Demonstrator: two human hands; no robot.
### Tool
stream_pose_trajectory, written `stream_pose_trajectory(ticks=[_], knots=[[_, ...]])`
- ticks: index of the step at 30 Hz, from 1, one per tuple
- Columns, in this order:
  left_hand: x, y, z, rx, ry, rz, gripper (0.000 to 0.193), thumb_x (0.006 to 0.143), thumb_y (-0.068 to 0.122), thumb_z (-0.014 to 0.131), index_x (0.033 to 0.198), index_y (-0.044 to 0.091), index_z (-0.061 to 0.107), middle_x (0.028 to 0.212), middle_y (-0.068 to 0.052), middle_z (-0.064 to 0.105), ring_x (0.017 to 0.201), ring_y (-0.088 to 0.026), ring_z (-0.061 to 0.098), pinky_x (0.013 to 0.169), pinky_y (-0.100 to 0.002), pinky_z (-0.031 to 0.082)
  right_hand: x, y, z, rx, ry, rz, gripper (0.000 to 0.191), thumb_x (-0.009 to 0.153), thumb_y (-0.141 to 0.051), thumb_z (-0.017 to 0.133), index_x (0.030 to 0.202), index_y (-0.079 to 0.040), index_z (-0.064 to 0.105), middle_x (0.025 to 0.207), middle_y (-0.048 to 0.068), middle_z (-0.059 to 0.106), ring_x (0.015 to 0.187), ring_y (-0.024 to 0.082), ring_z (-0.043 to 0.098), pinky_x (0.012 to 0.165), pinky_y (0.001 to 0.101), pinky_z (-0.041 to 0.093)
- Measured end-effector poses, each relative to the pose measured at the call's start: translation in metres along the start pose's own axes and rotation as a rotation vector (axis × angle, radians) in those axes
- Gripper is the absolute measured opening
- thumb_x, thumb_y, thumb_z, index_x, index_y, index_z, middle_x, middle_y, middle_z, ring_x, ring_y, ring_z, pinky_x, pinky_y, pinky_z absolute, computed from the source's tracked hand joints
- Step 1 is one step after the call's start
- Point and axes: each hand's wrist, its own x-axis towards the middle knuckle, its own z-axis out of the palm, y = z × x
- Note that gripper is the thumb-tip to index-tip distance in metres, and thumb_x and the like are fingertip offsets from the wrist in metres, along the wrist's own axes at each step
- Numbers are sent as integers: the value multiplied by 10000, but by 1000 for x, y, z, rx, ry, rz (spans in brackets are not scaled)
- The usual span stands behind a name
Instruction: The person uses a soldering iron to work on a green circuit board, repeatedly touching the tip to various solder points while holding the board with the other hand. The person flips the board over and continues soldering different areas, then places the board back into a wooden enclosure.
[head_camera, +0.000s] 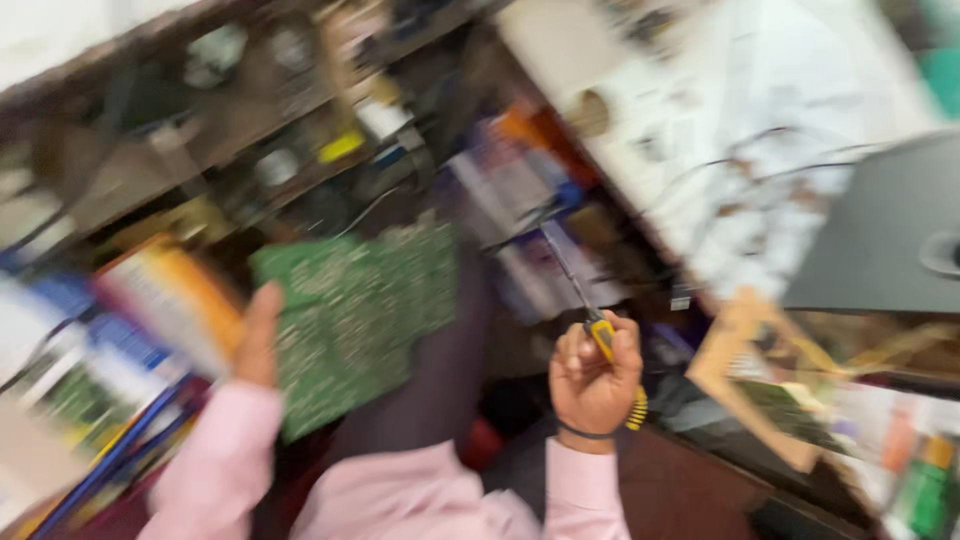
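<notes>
The picture is motion-blurred. My left hand (259, 335), in a pink sleeve, holds a large green circuit board (355, 310) by its left edge, tilted up in front of me. My right hand (596, 372) is closed around a screwdriver (590, 310) with a yellow and black handle; its thin shaft points up and to the left, with the tip apart from the board's right edge. Both hands are over my lap.
An orange and white box (170, 295) lies left of the board. A cluttered wooden shelf (200, 120) runs along the back. A white worktop (760, 120) with wires stretches to the right, beside a dark grey case (880, 230). A wooden frame (760, 370) sits lower right.
</notes>
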Motion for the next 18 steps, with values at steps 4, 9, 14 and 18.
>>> stream_pose_trajectory(ticks=[4,9,14,18], knots=[[-7,1,-8,23,84,-174,702,841,670,632,1224,87,708,1096,-104,766,929,-233,727,839,-379,590,-50,23,14,-357,-128,165,204,1017,-117,630,1132,43,680,843,154,669,647,192,572,563,270,459],[-4,3,-10,-124,-148,-115,682,936,617,637,1317,51,645,1181,-133,713,995,-238,699,888,-381,577,-87,48,27,-633,-309,223,169,1018,13,631,1175,64,669,921,145,684,741,161,624,686,269,520],[2,3,-8,-139,-341,10,755,962,605,616,1463,48,521,1373,-138,636,1200,-231,652,1051,-391,542,-95,60,37,-828,-387,183,223,962,85,653,1184,74,677,1041,159,700,833,138,682,755,242,565],[-2,5,-6,-125,-366,43,776,973,605,610,1488,35,497,1401,-147,625,1244,-244,639,1085,-398,527,-96,66,42,-871,-427,171,228,944,91,674,1171,73,684,1011,142,708,835,127,688,755,231,566]])
